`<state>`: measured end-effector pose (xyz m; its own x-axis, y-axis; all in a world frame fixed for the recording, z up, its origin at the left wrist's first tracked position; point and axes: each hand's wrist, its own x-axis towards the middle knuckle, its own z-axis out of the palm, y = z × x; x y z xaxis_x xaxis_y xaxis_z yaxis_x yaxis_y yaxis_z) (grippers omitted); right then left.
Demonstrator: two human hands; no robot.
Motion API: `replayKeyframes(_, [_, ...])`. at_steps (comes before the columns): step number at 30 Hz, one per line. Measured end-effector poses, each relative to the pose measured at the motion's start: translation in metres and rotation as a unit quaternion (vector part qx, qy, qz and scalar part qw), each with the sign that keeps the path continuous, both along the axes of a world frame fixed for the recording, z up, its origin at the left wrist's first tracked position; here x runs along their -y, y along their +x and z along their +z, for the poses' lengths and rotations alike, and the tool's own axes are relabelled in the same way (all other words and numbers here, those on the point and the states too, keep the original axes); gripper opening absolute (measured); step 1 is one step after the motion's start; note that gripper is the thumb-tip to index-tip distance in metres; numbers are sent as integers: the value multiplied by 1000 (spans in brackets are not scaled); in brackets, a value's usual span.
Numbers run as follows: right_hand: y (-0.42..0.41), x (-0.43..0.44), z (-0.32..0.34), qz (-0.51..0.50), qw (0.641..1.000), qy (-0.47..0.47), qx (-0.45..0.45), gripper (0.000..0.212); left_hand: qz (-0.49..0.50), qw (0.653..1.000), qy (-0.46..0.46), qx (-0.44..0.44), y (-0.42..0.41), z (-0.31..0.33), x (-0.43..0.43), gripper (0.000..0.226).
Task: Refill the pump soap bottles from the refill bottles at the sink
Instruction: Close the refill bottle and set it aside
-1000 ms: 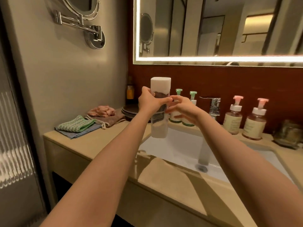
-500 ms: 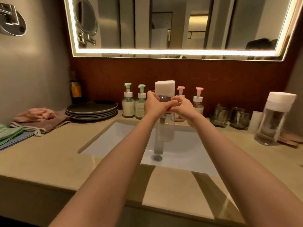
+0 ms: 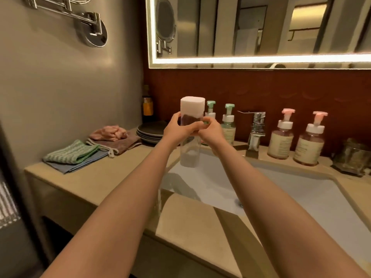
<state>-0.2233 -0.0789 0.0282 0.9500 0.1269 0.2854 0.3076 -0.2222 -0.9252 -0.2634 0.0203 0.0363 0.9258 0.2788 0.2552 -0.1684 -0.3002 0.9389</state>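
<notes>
**Refill bottle held upright over the basin, cap not yet off**

Left of the chrome lever faucet [image 3: 256, 131], both hands hold a tall clear plastic refill bottle with a white cap [image 3: 189, 153] in the air above the near-left part of the white sink basin [image 3: 281, 189]. The left hand [image 3: 176, 130] has its fingers [image 3: 192, 127] curled round the upper body just under the cap. The right hand [image 3: 210, 131] closes on the same band from the faucet side, its fingertips bunched near the cap's lower edge. This looks like a steadying grip on one side and a grip ready to work the cap on the other. Holding it over the basin probably means any drip lands in the bowl, not on the beige stone counter [image 3: 96, 173].

The two green-topped pump soap bottles [image 3: 228, 125] stand directly left of the faucet, behind the hands. The two pink-topped pump soap bottles [image 3: 281, 137] stand just right of it, all against the back wall.

The open basin in front of the faucet gives the most free room. Further left of the faucet, a stack of dark plates [image 3: 150, 131] and folded cloths [image 3: 72, 155] take up the counter. The pump heads close behind the held bottle leave little room to tilt it backward.
</notes>
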Motion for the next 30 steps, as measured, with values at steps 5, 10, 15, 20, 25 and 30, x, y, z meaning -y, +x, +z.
replayKeyframes(5, [18,-71,-11,35,999,4,-11,53,57,998,-35,-18,11,-10,-58,66])
replayKeyframes(10, [39,-127,-21,65,998,-16,-13,46,121,991,-53,-29,25,-16,-101,61])
replayKeyframes(15, [63,-156,-26,99,995,-33,-4,51,135,990,-30,-29,44,-21,-133,52])
replayKeyframes(20, [82,-172,-41,76,994,-83,-13,41,154,987,-13,-38,60,-25,-145,50])
replayKeyframes(25, [85,-176,-49,62,993,-97,-9,41,159,987,-16,-31,65,-32,-148,50])
replayKeyframes(30, [78,-165,-43,62,990,-123,-19,49,253,967,-22,-28,58,-34,-140,39])
